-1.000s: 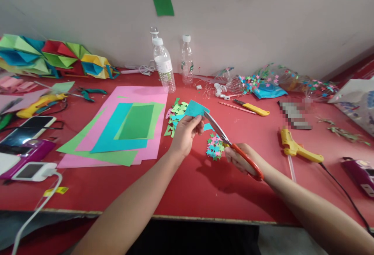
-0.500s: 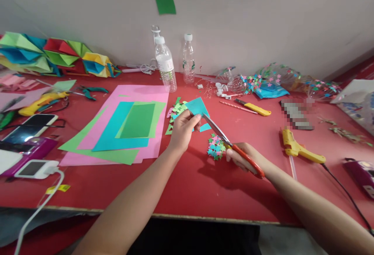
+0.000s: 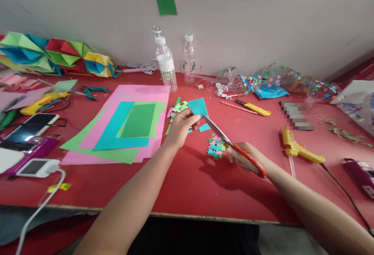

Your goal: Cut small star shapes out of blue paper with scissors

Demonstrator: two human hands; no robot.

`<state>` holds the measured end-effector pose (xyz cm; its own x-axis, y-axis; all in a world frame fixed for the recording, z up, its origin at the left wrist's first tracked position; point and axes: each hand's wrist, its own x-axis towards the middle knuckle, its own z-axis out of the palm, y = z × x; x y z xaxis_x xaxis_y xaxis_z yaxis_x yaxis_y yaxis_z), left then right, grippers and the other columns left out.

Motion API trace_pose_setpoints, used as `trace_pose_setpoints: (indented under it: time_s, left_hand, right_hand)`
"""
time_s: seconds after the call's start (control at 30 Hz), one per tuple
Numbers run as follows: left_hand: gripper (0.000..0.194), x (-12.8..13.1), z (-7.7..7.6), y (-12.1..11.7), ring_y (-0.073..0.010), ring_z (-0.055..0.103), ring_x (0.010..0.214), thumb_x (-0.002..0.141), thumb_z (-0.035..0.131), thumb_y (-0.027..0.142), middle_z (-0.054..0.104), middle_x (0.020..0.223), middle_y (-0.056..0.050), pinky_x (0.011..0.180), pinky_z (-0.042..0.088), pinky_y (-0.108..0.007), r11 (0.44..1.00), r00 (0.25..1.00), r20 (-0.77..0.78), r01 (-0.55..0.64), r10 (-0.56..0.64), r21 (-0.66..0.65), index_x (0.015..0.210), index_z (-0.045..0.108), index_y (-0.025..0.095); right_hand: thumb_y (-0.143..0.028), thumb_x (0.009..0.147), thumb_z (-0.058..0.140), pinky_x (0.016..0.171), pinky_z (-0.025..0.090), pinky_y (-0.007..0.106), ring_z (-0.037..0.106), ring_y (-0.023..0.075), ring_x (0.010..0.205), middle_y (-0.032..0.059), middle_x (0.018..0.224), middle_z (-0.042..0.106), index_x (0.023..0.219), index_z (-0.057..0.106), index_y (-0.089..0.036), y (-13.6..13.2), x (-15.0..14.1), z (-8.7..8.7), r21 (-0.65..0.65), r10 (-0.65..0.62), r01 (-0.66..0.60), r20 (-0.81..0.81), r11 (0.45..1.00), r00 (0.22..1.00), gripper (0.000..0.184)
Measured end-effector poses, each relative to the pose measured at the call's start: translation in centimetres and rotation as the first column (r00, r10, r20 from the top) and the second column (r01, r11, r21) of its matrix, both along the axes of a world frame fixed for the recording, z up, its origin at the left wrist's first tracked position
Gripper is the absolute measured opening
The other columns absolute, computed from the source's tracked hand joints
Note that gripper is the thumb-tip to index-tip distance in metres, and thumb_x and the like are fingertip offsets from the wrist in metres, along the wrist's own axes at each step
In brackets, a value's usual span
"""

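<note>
Between the thumb and fingers of my left hand [image 3: 181, 127] is a small piece of blue paper [image 3: 200, 107], held just above the table. My right hand [image 3: 244, 157] grips red-handled scissors [image 3: 248, 159], and their blade tips meet the paper's near edge by my left thumb. Beneath the scissors lies a pile of small paper stars [image 3: 215, 146] in pink, blue and green. Green paper scraps [image 3: 179, 108] are heaped behind my left hand, which partly hides them. A cut blue strip [image 3: 205, 127] rests on the table under the blades.
Coloured paper sheets [image 3: 146, 153] are stacked to the left. Plastic bottles [image 3: 167, 69] stand by the wall. A yellow utility knife [image 3: 257, 108] and a yellow glue gun [image 3: 304, 151] with a cord lie right. Phones [image 3: 36, 126] and folded paper shapes [image 3: 70, 54] are far left.
The blue paper has turned slightly in my left hand, which has shifted a little left. The scissors stay almost in the same place.
</note>
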<state>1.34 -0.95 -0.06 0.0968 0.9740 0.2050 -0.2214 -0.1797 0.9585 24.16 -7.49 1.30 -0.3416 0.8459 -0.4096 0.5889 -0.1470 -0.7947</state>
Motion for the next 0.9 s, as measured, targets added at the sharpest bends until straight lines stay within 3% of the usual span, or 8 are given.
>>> trace_pose_setpoints:
  time_s: [0.33,0.57,0.9]
  left_hand:
    - [0.022,0.22,-0.06,-0.15,-0.0065,0.05,0.049,0.081,0.061,0.03,0.057,0.058,0.002,0.048,0.04,-0.021,0.998,0.997,0.082,0.008,-0.003,-0.064,0.064,0.055,0.018]
    - [0.025,-0.03,0.83,-0.43,-0.0072,0.047,0.048,0.082,0.059,0.031,0.05,0.053,0.003,0.048,0.041,-0.021,0.992,0.979,-0.175,-0.097,0.109,0.075,0.061,0.052,0.019]
    - [0.024,-0.09,0.74,-0.33,-0.0072,0.046,0.047,0.082,0.056,0.028,0.049,0.053,0.003,0.046,0.041,-0.02,0.989,0.968,-0.213,-0.117,0.135,0.096,0.061,0.051,0.019]
  right_hand:
    - [-0.069,0.079,0.055,0.036,0.027,0.021,0.035,0.0068,0.032,-0.0066,0.041,0.038,0.063,0.051,-0.018,0.09,0.31,0.02,-0.008,-0.005,0.004,-0.025,1.0,1.0,0.054]
    - [-0.067,0.08,0.056,0.037,0.028,0.021,0.038,0.0075,0.034,-0.0063,0.041,0.039,0.063,0.051,-0.018,0.38,0.54,-0.14,0.005,0.024,-0.024,0.006,1.0,1.0,0.052]
    - [-0.065,0.081,0.056,0.039,0.028,0.022,0.038,0.0082,0.035,-0.0056,0.042,0.04,0.062,0.051,-0.019,0.33,0.44,-0.04,0.048,0.045,-0.049,0.092,0.998,0.995,0.05]
